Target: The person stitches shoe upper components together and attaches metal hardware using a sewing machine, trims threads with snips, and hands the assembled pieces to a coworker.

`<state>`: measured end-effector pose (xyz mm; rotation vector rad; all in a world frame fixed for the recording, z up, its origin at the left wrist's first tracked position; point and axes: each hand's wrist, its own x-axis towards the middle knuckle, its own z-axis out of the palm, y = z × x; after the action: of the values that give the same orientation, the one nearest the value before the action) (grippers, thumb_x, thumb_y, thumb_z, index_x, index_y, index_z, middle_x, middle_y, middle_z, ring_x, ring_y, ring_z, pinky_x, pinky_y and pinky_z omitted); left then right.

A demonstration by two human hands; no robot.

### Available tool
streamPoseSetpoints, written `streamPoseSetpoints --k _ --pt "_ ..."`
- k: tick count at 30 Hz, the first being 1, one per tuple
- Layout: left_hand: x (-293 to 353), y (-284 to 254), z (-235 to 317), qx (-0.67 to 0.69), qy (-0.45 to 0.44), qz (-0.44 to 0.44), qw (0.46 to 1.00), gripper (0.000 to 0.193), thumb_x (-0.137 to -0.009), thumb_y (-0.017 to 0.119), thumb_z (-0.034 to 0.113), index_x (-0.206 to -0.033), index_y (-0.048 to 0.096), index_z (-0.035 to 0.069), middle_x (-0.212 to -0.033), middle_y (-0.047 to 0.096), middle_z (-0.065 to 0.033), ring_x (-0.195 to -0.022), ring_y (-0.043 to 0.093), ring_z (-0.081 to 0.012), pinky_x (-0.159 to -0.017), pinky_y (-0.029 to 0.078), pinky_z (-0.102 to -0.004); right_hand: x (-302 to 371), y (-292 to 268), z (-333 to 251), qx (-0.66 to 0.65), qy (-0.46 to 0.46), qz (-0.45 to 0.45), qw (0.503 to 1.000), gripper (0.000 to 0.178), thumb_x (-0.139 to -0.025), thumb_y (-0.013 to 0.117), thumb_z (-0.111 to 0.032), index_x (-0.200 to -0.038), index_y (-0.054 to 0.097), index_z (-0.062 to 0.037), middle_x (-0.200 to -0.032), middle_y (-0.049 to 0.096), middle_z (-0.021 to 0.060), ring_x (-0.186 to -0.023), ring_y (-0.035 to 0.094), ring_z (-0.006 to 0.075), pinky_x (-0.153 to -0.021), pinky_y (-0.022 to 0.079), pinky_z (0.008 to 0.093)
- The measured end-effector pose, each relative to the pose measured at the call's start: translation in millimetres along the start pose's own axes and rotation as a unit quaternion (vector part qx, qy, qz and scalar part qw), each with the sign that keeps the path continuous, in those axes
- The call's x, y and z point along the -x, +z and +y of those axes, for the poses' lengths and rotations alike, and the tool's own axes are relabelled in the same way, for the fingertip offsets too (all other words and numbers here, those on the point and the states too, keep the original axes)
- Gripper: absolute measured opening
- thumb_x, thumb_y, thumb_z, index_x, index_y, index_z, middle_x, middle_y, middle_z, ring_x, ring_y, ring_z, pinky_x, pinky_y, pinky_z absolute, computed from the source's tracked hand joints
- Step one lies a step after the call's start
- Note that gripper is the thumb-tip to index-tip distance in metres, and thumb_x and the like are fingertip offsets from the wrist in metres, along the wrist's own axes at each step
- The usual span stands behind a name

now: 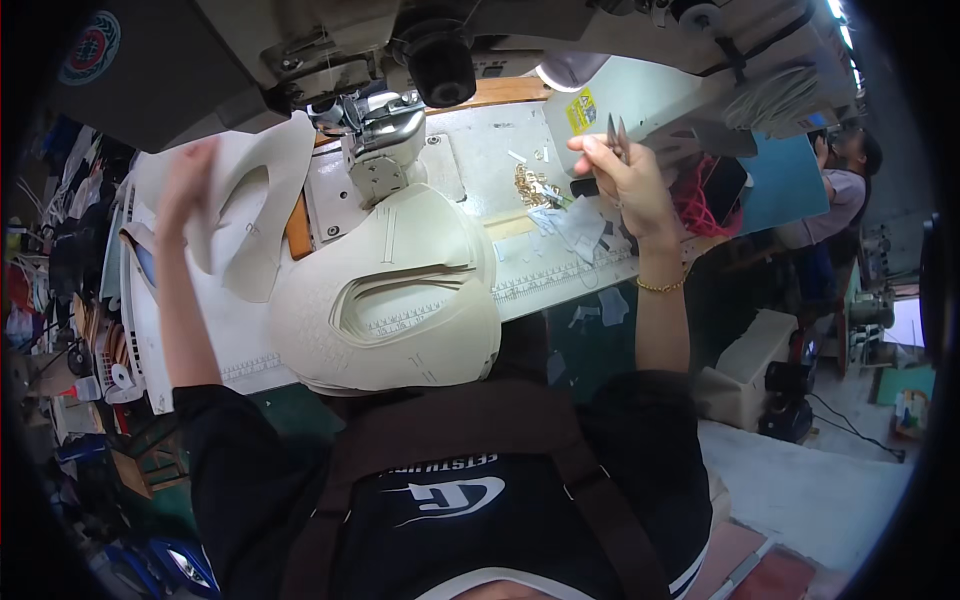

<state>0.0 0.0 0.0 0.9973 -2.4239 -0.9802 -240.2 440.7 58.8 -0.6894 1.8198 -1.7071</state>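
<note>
My right hand point(628, 185), wearing a gold bracelet, is raised over the right side of the white work table point(530, 285). Its fingers close around small metal snips point(619, 132), whose pointed blades stick upward. My left hand point(190, 180) is smeared by motion above a pale curved sheet piece point(262, 235) on the left; whether it touches the piece is unclear. Nearest my body lies a thick stack of similar beige pieces point(410, 245) with an oval cut-out through it. Just beyond the stack is the sewing machine's metal presser area point(385, 150).
The sewing machine's body point(350, 50) overhangs the far side. Small gold metal fittings point(535, 187), white scraps point(575, 228) and bright pink cord point(708, 200) lie on the right. A printed ruler strip point(560, 283) runs along the near edge. A co-worker point(835, 195) sits at far right.
</note>
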Motion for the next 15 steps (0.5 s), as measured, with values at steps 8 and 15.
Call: streamPoseSetpoints --k 8,15 --pt "16.1 44.0 -19.9 -0.05 0.044 0.014 0.998 0.04 -0.086 0.051 0.031 -0.069 0.058 -0.005 -0.058 0.055 -0.0134 -0.054 0.049 -0.0197 -0.055 0.04 -0.0347 15.8 -14.8 13.0 0.011 -0.005 0.088 0.996 0.019 -0.086 0.057 -0.017 -0.092 0.064 -0.0008 -0.067 0.058 -0.0004 -0.043 0.031 -0.0012 -0.038 0.021 0.0164" --pt "48.2 56.5 -18.8 -0.125 0.114 0.132 0.977 0.046 -0.078 0.061 0.033 -0.094 0.054 -0.009 -0.093 0.055 -0.0249 -0.089 0.053 -0.0356 -0.081 0.041 -0.0424 3.6 21.9 36.4 0.127 -0.019 0.124 0.984 0.017 -0.086 0.058 -0.015 -0.089 0.064 0.0 -0.066 0.055 -0.0021 -0.049 0.035 0.0 -0.042 0.023 0.0164"
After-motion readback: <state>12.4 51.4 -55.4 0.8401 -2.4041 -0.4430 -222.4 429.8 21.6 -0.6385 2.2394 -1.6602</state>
